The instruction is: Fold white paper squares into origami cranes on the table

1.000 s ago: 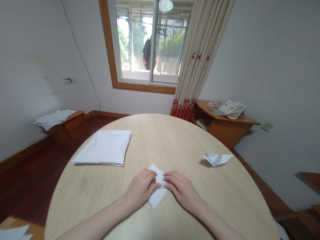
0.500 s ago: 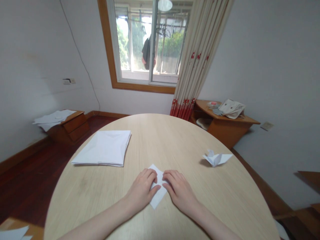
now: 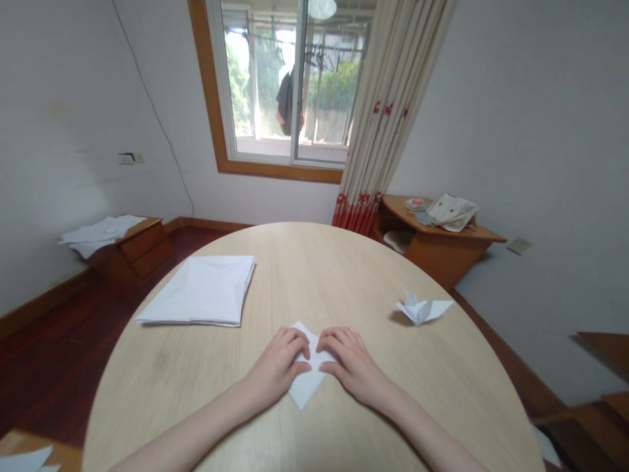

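A small diamond of folded white paper (image 3: pixel 303 388) lies flat on the round table (image 3: pixel 295 275), right in front of me. On its left side is my left hand (image 3: pixel 279 362), its fingers curled over the paper and its thumb resting on it. My right hand (image 3: pixel 351 362) holds the opposite side the same way, fingers bent above and thumb below. A narrow strip of paper shows between the two sets of fingertips. The side corners of the diamond are hidden under the hands.
To the left lies a stack of white paper (image 3: pixel 201 292). A folded paper crane (image 3: pixel 423 309) stands at the right near the table's edge. Beyond the table are a low drawer cabinet (image 3: pixel 142 246), a curtain (image 3: pixel 383 131) and a corner desk (image 3: pixel 442 242) with a bag on it.
The fingertips and thumbs have spread a little further apart over the folded paper, my right hand's most clearly. The whole view has shifted slightly. The stack and crane stay in place.
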Demonstrator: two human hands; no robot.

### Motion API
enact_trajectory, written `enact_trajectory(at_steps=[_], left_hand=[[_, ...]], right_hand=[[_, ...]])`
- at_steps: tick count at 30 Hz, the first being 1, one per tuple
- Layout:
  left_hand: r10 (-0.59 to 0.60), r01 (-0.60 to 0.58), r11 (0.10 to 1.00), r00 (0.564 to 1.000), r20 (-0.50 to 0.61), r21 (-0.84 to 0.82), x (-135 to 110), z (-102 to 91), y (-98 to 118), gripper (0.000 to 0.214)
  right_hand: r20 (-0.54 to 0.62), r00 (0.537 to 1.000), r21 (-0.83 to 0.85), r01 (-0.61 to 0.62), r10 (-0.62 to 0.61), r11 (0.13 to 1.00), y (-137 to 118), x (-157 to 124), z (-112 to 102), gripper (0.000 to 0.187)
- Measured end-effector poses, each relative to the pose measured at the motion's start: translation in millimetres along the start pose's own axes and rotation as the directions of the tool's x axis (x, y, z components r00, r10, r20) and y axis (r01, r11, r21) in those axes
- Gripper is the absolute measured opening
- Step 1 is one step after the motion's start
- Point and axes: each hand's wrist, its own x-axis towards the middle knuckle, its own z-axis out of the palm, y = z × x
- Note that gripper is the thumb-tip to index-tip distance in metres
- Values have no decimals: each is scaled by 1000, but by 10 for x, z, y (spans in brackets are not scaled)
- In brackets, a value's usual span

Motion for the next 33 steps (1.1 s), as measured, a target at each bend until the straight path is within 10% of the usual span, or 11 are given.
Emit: enact_trajectory(at_steps=[17,33], left_hand=[[107,-94,990,985,134,-101,16,-243,-60,22],[266,-342,831,937,227,439,-58,-174,-19,40]], right_hand=[[102,995,155,-25,9,988,222,-14,-134,32],[155,987,92,32,-46,995,237,-40,-80,48]])
